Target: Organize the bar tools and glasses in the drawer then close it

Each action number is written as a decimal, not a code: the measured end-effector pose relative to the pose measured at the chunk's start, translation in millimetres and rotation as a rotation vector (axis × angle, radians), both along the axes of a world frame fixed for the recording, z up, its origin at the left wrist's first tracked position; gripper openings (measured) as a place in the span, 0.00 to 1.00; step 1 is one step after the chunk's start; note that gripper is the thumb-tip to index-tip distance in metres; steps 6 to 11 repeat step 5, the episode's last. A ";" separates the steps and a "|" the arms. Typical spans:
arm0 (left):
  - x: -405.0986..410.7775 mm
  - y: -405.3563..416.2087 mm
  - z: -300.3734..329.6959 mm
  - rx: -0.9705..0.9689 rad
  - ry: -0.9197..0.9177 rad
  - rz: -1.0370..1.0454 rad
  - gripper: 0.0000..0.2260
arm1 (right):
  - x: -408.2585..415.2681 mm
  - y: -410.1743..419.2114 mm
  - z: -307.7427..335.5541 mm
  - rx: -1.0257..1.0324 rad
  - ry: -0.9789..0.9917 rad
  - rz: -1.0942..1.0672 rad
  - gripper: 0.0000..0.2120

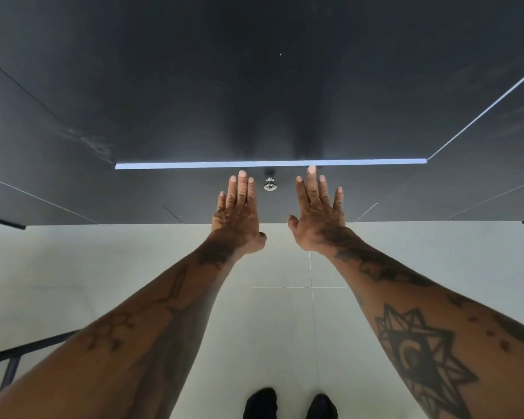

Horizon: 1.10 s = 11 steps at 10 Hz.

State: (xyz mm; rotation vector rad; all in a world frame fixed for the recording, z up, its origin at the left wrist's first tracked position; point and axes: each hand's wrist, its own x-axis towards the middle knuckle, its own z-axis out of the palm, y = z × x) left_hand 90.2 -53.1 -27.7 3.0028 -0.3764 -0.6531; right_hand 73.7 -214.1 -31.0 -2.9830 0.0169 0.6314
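Observation:
The dark drawer front (pixel 164 192) sits flush under the black counter top, with a thin pale strip along its upper edge. A small round metal knob (pixel 270 185) is at its middle. My left hand (pixel 239 213) lies flat with fingers stretched out, just left of the knob. My right hand (pixel 318 216) lies flat the same way, just right of it. Both palms face the drawer front and hold nothing. No bar tools or glasses are visible; the drawer's inside is hidden.
The black counter top (pixel 254 86) fills the upper half of the view. Pale floor tiles (pixel 103 261) lie below. My two dark shoes (pixel 289 403) stand at the bottom edge. A dark metal frame (pixel 12 358) shows at the lower left.

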 end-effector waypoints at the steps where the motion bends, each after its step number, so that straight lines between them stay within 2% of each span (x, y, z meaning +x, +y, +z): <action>1: 6.1 0.4 0.8 0.027 -0.006 -0.003 0.47 | 9.8 -7.6 1.1 0.008 0.044 0.008 0.38; 3: 3.1 14.4 26.2 -0.051 -0.093 -0.052 0.44 | 7.8 -10.2 32.7 0.092 0.064 0.017 0.36; 5: -29.5 36.8 95.7 -0.068 -0.087 -0.091 0.41 | -14.5 -18.1 124.3 0.176 0.032 -0.060 0.34; 11: -29.5 36.8 95.7 -0.068 -0.087 -0.091 0.41 | -14.5 -18.1 124.3 0.176 0.032 -0.060 0.34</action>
